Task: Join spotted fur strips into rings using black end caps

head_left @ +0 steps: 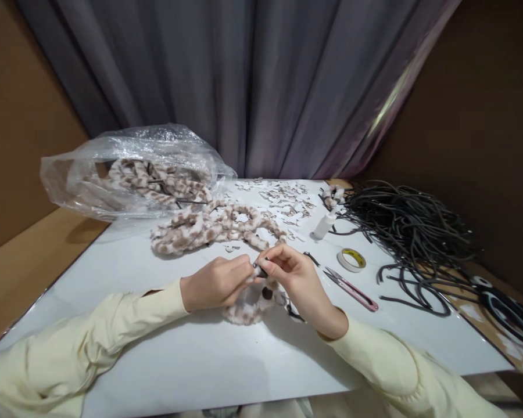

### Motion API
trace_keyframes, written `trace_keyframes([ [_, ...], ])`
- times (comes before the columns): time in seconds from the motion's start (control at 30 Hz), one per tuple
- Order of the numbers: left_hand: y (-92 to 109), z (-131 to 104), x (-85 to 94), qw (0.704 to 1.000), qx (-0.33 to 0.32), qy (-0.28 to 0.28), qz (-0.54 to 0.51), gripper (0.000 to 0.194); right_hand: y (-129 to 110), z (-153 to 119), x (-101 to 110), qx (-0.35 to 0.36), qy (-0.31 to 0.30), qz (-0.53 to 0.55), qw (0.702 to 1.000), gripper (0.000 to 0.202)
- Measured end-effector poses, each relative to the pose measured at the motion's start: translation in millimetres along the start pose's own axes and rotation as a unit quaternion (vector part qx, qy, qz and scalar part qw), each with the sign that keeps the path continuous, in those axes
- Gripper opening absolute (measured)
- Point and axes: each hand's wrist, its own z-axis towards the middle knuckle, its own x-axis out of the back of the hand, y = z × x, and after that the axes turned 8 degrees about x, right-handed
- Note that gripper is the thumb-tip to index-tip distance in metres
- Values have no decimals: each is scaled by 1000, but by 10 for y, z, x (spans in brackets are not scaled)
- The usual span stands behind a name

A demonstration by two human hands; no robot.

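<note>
A fluffy white-and-brown fabric piece [244, 312] hangs just above the table's middle, below my fingers. My left hand [220, 281] is closed, pinching its upper edge. Fingertip to fingertip with it, my right hand [294, 276] pinches the same edge, where a small dark bit shows between thumb and forefinger. A round black spot [267, 293] shows on the fluff below the fingers; I cannot tell what it is. Several fluffy fabric tubes [192, 229] of the same pattern lie in a heap just beyond my hands.
A clear plastic bag [87, 174] with more fluffy tubes lies at back left. Fabric scraps [287, 200] litter the back. To the right are a white bottle [325, 225], a tape roll [351, 260], pink-handled thread snips [353, 290], black cords [409, 223] and dark-handled scissors [505, 313].
</note>
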Motion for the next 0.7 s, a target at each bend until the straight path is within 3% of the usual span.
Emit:
trace_keyframes([
  [0.13,-71,8,28,986,-121,17,111,25,-37,13,57,-61,-61,7,996,27],
  [0.23,-118,19,68,964,-203,-3,169,23,-23,28,109,-89,-106,-49,989,27],
  [0.37,-150,11,76,960,-211,-28,180,21,16,52,142,-76,-152,-123,978,31],
  [0.47,-137,28,78,984,-124,-49,117,24,41,62,154,4,-135,-192,972,27],
  [0.57,-100,106,152,991,67,-101,-61,21,44,58,163,156,-94,-249,951,16],
  [0.63,-77,169,238,942,167,-179,-230,28,32,45,163,265,-88,-270,922,8],
  [0.7,-64,213,315,871,234,-242,-357,31,18,27,160,351,-85,-287,887,7],
])
